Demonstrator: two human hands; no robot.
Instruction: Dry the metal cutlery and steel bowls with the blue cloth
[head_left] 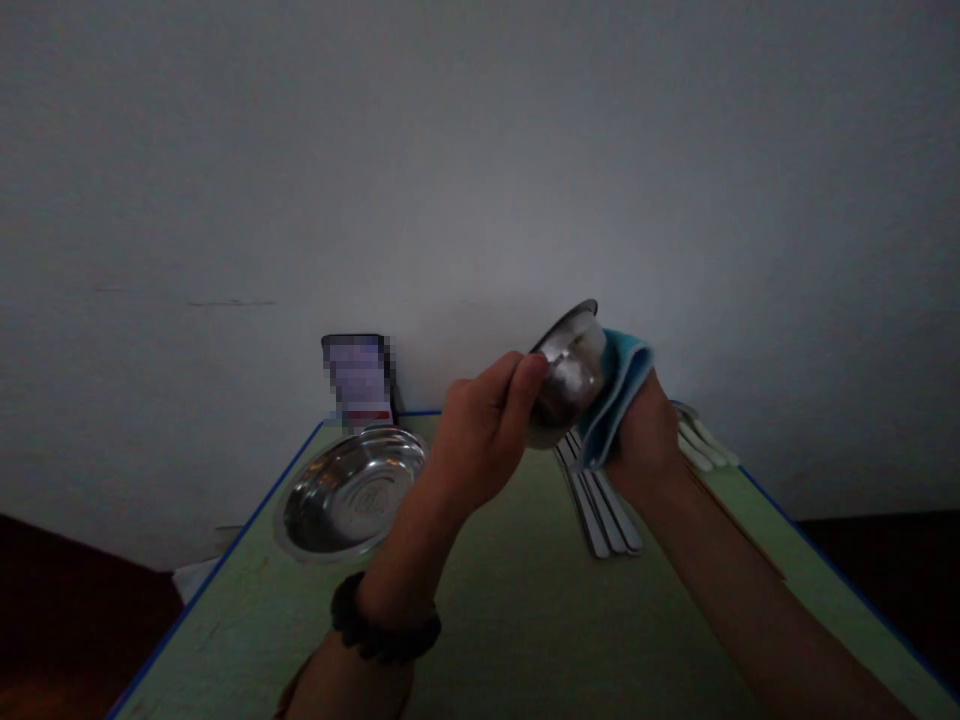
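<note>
Left hand [480, 430]: you're gripping the small steel bowl [571, 372], holding it tilted above the green table [495, 630].
Right hand [651, 432]: you're holding a folded blue cloth [621, 392] against the bowl's outside.
Below: metal handles [606, 520] are lying side by side.
Rightward: white utensils [701, 442] are resting beyond.
Leftward: a wide steel basin [352, 505] is sitting before a blurred-screen device [360, 375].

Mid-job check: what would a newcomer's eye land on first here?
Probably the shiny metal bowl, tilted in the left hand above the green table, with the right hand holding a blue cloth against its outside. Next, the wide metal basin on the table's left side, and the pixelated screen standing behind it near the wall.
</note>
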